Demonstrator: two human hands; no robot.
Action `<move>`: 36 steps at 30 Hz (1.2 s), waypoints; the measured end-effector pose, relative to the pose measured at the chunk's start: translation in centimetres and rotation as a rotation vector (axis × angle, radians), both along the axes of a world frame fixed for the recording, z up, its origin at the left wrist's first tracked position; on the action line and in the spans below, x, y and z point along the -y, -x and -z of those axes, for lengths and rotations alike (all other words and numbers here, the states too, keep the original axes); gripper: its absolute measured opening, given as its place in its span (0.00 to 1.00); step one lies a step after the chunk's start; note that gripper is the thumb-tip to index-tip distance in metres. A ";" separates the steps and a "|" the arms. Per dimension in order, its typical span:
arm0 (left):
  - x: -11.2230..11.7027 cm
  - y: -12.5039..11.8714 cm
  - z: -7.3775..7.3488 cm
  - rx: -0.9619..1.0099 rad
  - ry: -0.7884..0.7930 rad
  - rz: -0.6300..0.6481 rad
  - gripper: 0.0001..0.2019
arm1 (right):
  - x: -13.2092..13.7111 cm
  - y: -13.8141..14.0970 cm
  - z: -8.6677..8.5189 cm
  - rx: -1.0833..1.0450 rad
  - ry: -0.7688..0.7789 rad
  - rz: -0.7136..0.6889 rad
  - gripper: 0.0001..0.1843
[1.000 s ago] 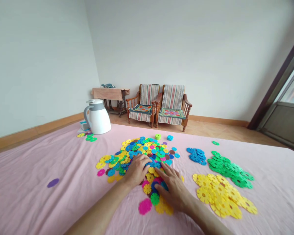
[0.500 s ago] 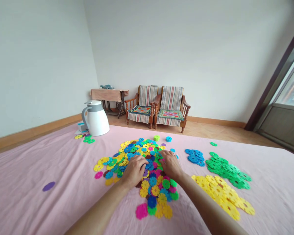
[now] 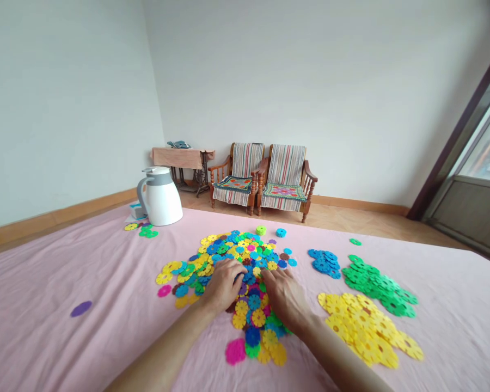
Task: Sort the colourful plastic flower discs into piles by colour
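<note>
A mixed pile of flower-shaped plastic discs [image 3: 254, 302], in yellow, blue, green, pink, purple and brown, lies on the pink cloth. On its left side rests my left hand [image 3: 225, 284], fingers curled, with what looks like a dark blue disc [image 3: 239, 277] at the thumb. My right hand [image 3: 285, 296] lies on the pile's right side, palm down and fingers stretched over the discs. Whatever is beneath its palm is hidden. To the right are single-colour heaps of yellow discs [image 3: 367, 329], green discs [image 3: 379, 286] and blue discs [image 3: 325, 263].
A white and grey jug [image 3: 163, 201] stands at the back left beside a small box [image 3: 138, 211]. One purple disc [image 3: 81, 308] lies apart on the pink cloth [image 3: 118, 272]. Short disc stacks, lime [image 3: 261, 231] and blue [image 3: 281, 233], are behind the pile. Two wooden armchairs [image 3: 283, 174] stand beyond.
My right hand has slid toward me over the pile, uncovering brown, blue and yellow discs behind it. My left hand has stayed nearly in place.
</note>
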State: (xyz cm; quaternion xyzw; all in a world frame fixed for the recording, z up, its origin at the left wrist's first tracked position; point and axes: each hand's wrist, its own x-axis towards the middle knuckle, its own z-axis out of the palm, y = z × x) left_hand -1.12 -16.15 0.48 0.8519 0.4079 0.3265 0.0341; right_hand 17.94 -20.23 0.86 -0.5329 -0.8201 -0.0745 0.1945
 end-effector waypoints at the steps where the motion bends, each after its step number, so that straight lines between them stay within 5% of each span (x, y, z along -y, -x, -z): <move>1: 0.0 0.0 0.0 0.000 0.003 0.004 0.09 | 0.4 0.1 0.0 0.002 -0.008 -0.019 0.11; 8: 0.1 0.1 -0.2 -0.004 0.022 0.012 0.10 | 1.7 0.9 -0.3 -0.316 -0.036 -0.064 0.10; 12: 0.0 0.2 0.0 0.003 0.012 0.011 0.09 | 0.8 -1.6 -0.6 -0.608 -0.044 0.003 0.10; 22: -0.2 0.1 0.2 -0.005 0.006 0.002 0.09 | 0.7 -17.5 -0.5 -0.551 -0.091 0.853 0.13; 27: -0.1 0.1 0.2 0.005 0.006 0.008 0.09 | 1.7 -21.9 0.1 -0.467 0.046 1.184 0.21; 31: -0.1 0.1 0.2 0.001 0.005 0.006 0.09 | 1.3 -20.3 -0.2 -0.430 -0.036 1.075 0.23; 36: -0.1 0.1 0.0 -0.013 0.001 0.000 0.09 | -1.3 -13.2 -0.5 -0.421 -0.012 0.614 0.15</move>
